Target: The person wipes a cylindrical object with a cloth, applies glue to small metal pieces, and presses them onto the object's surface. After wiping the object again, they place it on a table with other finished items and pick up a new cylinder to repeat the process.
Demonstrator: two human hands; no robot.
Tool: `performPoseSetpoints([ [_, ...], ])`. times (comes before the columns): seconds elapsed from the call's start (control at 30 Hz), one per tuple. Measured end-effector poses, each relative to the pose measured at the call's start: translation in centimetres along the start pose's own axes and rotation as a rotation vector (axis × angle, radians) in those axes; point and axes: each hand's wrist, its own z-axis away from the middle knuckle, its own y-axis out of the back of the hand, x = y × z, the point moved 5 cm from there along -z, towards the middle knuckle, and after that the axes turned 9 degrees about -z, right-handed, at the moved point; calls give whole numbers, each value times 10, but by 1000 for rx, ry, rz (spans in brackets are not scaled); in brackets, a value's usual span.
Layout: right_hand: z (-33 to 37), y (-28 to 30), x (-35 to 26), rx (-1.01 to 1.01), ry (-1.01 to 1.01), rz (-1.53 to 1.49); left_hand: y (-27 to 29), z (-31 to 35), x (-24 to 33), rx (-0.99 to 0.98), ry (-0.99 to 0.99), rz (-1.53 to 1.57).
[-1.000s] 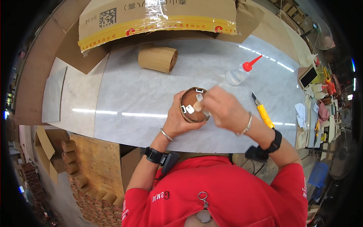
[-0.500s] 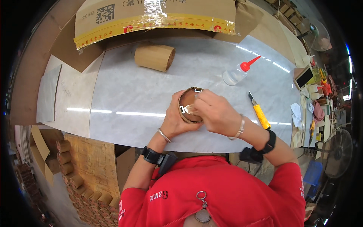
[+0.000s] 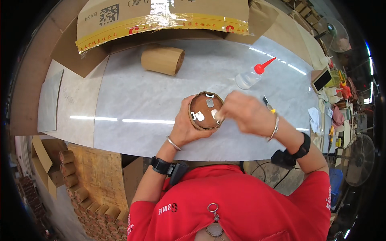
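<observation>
My left hand (image 3: 183, 122) is closed around a short cardboard tube (image 3: 219, 125), its round reddish-brown end facing up. On that end lie small pale tabs (image 3: 200, 116) and a grey tab (image 3: 210, 103). White bracket-like pieces sit near the rim. My right hand (image 3: 250, 112), blurred by motion, is at the right rim with its fingertips pinched together. Whatever is between those fingertips is too small to make out. Beyond the right hand, a yellow utility knife (image 3: 268, 104) lies partly covered by it.
A clear bottle with a red nozzle (image 3: 249, 79) stands at the right. An empty brown cardboard tube (image 3: 161, 60) lies farther back, before a large carton (image 3: 128, 24). Several tubes (image 3: 94, 209) are stacked at lower left. A cluttered bench (image 3: 333, 96) stands at far right.
My right hand has moved right from over the middle of the tube's end to its right rim, uncovering the grey tab and now covering most of the knife. The left hand keeps its hold.
</observation>
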Motion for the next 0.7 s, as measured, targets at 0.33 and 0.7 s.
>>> performPoseSetpoints([
  [0.33, -20, -4, 14, 0, -70, 182, -2, -1, -4, -5, -15, 35],
  [0.7, -39, -38, -1, 159, 140, -30, -6, 1, -12, -49, -48, -4],
])
